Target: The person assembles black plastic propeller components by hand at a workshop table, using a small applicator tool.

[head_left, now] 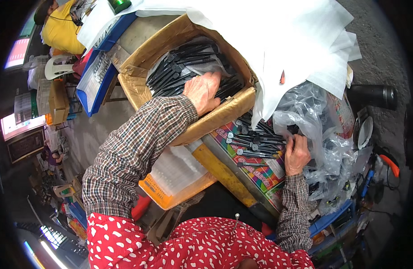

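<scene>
My left hand (203, 93) reaches over the near rim of a worn cardboard box (233, 102). It rests on a pile of thin black plastic sticks with wider flat heads (172, 67); its fingertips are hidden. To the right, my right hand (297, 154) is closed beside a smaller heap of similar black sticks (255, 140) on a colourful printed sheet (262, 172). Its fingers curl at the tips of these sticks, next to a crumpled clear plastic bag (305, 112). Whatever it grips is too hidden to name.
White sheets (278, 40) cover the far side, with a small red-and-black piece (282, 77) on them. An orange tray (170, 199) stands below the box. Blue trays (95, 85) lie at far left, near a person in yellow (60, 29). A black cylinder (372, 97) is at right.
</scene>
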A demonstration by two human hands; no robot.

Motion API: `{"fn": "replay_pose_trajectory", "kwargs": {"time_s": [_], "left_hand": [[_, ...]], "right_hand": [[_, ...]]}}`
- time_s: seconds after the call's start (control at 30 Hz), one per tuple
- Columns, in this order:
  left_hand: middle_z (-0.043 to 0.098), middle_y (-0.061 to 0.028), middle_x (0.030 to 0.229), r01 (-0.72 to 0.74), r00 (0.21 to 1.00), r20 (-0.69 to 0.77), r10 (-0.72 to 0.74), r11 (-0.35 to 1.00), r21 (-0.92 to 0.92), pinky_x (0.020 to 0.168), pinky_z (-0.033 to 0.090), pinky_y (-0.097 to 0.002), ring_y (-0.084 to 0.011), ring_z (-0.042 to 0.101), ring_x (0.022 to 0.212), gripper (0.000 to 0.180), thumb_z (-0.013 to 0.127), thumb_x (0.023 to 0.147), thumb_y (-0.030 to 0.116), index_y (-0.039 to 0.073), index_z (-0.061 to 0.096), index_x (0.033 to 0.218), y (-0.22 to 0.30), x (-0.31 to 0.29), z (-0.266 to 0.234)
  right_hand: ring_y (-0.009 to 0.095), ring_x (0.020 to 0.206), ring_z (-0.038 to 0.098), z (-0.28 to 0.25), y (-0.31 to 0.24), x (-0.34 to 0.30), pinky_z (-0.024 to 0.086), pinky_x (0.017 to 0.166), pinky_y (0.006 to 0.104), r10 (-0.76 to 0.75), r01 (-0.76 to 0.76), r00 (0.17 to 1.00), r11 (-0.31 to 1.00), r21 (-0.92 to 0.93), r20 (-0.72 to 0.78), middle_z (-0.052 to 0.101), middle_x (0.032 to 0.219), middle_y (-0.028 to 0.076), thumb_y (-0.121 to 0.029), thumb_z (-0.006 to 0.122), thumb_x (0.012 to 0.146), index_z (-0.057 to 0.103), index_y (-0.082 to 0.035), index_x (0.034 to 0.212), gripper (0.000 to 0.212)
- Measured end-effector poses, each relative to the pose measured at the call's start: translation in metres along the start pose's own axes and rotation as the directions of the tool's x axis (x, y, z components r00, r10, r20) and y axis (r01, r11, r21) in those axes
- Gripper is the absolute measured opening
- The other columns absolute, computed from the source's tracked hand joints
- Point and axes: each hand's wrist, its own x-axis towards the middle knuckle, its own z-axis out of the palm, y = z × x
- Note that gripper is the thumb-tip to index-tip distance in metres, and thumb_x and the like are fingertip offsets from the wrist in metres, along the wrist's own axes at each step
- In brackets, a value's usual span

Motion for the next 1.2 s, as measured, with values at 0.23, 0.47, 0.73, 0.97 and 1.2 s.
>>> {"fn": "replay_pose_trajectory", "kwargs": {"time_s": [0.23,0.47,0.73,0.97,1.2], "left_hand": [[0.06,-0.0283,0.097,0.019,1.0,0.005,-0.019,1.0,-0.005,0.077,0.049,-0.0507,-0.0455,0.06,0.092,0.051,0.076,0.068,0.025,-0.005,0.052,0.101,0.009,0.001,-0.006],[0.06,-0.0296,0.096,-0.009,1.0,0.006,0.009,1.0,0.014,0.076,0.051,-0.0514,-0.047,0.061,0.089,0.048,0.072,0.068,0.017,-0.006,0.049,0.104,0.007,0.002,0.001],[0.059,-0.0296,0.094,0.026,1.0,-0.012,-0.025,0.999,0.027,0.075,0.051,-0.0516,-0.0467,0.062,0.087,0.04,0.064,0.071,0.008,-0.005,0.049,0.106,0.008,0.006,0.006],[0.058,-0.0306,0.098,0.005,1.0,-0.022,-0.005,1.0,0.014,0.078,0.051,-0.05,-0.0466,0.061,0.089,0.036,0.061,0.072,0.006,-0.006,0.049,0.105,0.01,0.008,0.009],[0.06,-0.0296,0.094,-0.009,0.999,-0.046,0.013,0.996,0.087,0.071,0.053,-0.0492,-0.0452,0.063,0.084,0.032,0.06,0.075,0.006,-0.006,0.051,0.103,0.008,0.004,0.008]], "right_hand": [[0.033,0.071,0.061,0.002,-0.002,0.0,0.046,0.059,0.0404,-0.004,0.005,1.0,1.0,0.014,-0.027,0.059,0.084,0.01,-0.012,0.065,0.086,0.062,-0.006,0.092,0.009],[0.033,0.072,0.063,0.0,-0.001,-0.001,0.048,0.06,0.0404,0.002,-0.002,1.0,1.0,-0.006,-0.008,0.061,0.087,0.01,-0.011,0.067,0.084,0.061,-0.006,0.093,0.012],[0.033,0.072,0.061,0.0,-0.003,0.001,0.047,0.06,0.0406,0.006,-0.006,1.0,1.0,0.021,-0.022,0.059,0.084,0.01,-0.014,0.064,0.088,0.061,-0.006,0.092,0.009],[0.033,0.073,0.063,0.002,0.002,-0.002,0.048,0.06,0.0409,-0.004,0.004,1.0,1.0,-0.018,-0.01,0.06,0.089,0.01,-0.011,0.067,0.082,0.061,-0.007,0.093,0.013],[0.032,0.071,0.063,0.003,-0.002,-0.001,0.047,0.059,0.0403,-0.016,0.015,1.0,1.0,-0.012,-0.017,0.059,0.088,0.009,-0.013,0.067,0.084,0.061,-0.008,0.092,0.011]]}}
